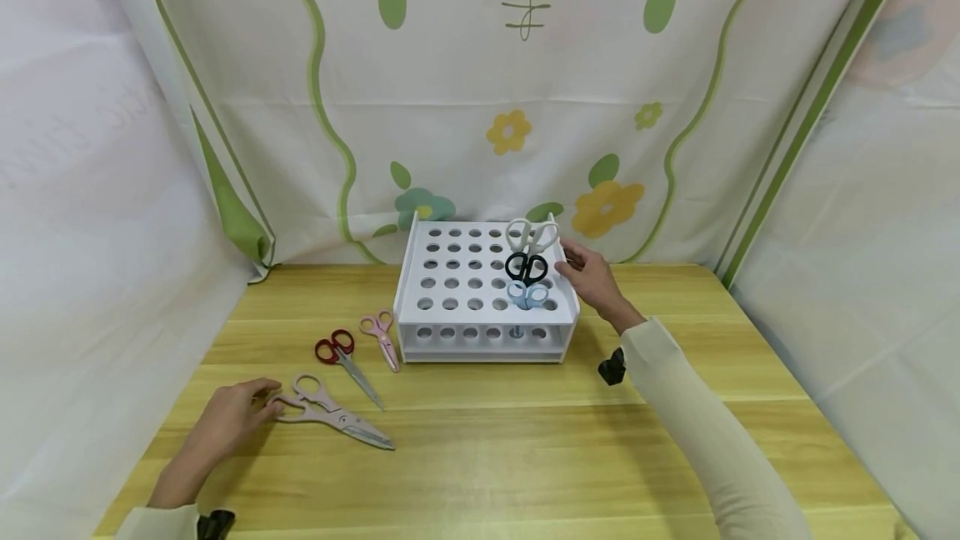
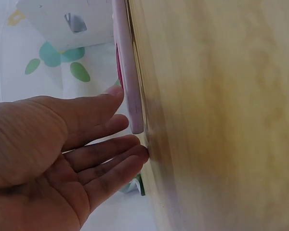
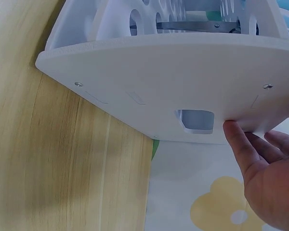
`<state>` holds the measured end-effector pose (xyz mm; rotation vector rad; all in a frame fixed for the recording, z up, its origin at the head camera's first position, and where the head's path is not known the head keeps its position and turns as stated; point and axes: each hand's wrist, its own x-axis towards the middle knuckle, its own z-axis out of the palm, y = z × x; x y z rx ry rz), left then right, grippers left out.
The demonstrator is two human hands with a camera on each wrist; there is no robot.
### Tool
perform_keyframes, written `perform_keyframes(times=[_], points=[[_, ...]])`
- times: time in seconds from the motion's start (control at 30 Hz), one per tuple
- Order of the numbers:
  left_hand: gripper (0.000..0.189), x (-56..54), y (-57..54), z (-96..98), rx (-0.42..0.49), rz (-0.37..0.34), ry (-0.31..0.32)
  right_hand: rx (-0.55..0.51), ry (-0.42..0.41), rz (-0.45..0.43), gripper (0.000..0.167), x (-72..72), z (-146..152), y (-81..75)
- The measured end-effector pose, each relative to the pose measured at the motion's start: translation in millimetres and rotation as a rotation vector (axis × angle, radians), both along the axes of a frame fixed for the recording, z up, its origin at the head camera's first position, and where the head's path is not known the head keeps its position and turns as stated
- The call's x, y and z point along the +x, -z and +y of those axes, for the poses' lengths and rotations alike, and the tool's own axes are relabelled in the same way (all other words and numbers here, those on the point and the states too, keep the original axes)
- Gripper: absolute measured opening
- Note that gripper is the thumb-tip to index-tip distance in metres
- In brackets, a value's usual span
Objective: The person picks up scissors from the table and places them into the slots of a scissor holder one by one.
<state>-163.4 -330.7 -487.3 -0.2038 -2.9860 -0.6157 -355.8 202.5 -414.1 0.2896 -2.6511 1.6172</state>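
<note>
My left hand [image 1: 231,417] is at the handle of large pale pink scissors [image 1: 324,413] lying on the table. In the left wrist view its thumb tip [image 2: 114,91] overlaps the handle edge, and the other fingers are loosely bent near the tabletop. Red-handled scissors [image 1: 348,365] and small pink scissors [image 1: 382,338] lie just beyond. My right hand [image 1: 592,277] rests its fingertips on the right side panel of a white rack [image 1: 487,317] with rows of round holes. White-handled [image 1: 533,237], black-handled [image 1: 527,267] and light-blue-handled scissors [image 1: 528,295] stand in the rack's right part.
The wood-grain table [image 1: 510,465] carries everything. A floral cloth [image 1: 450,132] hangs behind it, with white cloth panels at both sides. The rack stands near the back edge, and its side panel has a cut-out [image 3: 196,121].
</note>
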Motion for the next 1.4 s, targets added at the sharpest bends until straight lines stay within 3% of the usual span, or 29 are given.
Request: perform_keyframes(times=[1.27,1.4], points=[[0.018,-7.6,2.7,-5.3,0.088,-0.003,0.047,-0.004,-0.008,0.018,0.056,-1.6,1.9,5.3],[0.017,-8.9,3.1,-6.3,0.104,-0.027,0.038,-0.008,-0.005,0.016,0.055,-0.7,1.1,4.1]])
